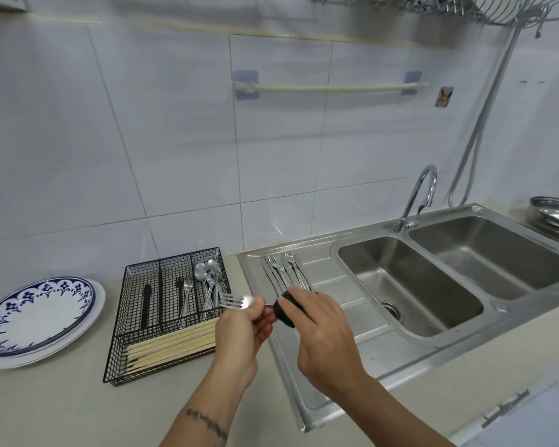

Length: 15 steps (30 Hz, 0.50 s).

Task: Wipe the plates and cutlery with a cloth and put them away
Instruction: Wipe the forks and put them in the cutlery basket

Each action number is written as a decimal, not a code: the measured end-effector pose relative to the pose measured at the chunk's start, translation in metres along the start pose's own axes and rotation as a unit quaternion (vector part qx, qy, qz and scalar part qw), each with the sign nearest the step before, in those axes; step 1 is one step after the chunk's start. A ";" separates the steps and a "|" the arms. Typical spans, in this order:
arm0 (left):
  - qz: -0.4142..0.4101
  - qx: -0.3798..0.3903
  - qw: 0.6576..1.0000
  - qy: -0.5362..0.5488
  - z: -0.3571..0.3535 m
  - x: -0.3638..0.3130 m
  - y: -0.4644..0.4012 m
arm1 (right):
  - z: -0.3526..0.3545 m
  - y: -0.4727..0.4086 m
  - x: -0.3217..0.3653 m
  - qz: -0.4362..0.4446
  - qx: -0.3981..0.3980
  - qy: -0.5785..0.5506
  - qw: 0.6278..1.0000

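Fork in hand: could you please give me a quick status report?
Left hand pinches fork; right hand grips dark cloth on its handle. More cutlery waits on drainboard. Nothing blocking wire organizer.

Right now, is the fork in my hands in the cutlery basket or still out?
Out. The left hand holds the fork above the basket.

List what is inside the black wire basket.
The basket holds a black knife, forks, spoons and, in front, chopsticks. The left hand covers its right corner.
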State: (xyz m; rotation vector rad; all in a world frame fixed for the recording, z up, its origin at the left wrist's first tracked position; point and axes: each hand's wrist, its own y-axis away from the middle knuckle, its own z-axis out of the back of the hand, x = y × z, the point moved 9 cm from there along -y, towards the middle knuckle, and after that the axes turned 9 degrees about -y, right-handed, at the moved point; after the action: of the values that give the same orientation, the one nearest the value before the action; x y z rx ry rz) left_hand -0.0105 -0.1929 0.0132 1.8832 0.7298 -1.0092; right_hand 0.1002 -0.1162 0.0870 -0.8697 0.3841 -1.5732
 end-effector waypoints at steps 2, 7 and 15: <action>0.018 -0.006 1.000 0.013 -0.002 0.004 -0.002 | -0.011 -0.002 0.002 0.019 0.029 0.014 0.999; 0.007 -0.076 0.997 0.030 0.024 -0.003 -0.016 | -0.022 -0.002 -0.032 -0.041 0.087 0.052 0.994; 0.004 -0.107 0.994 0.020 0.037 0.006 -0.036 | -0.060 -0.011 -0.026 -0.027 0.127 -0.013 0.991</action>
State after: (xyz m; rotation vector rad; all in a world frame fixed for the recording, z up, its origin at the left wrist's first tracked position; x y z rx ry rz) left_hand -0.0496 -0.2083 -0.0178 1.7239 0.8191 -0.8546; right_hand 0.0493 -0.1032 0.0463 -0.7074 0.1377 -1.6177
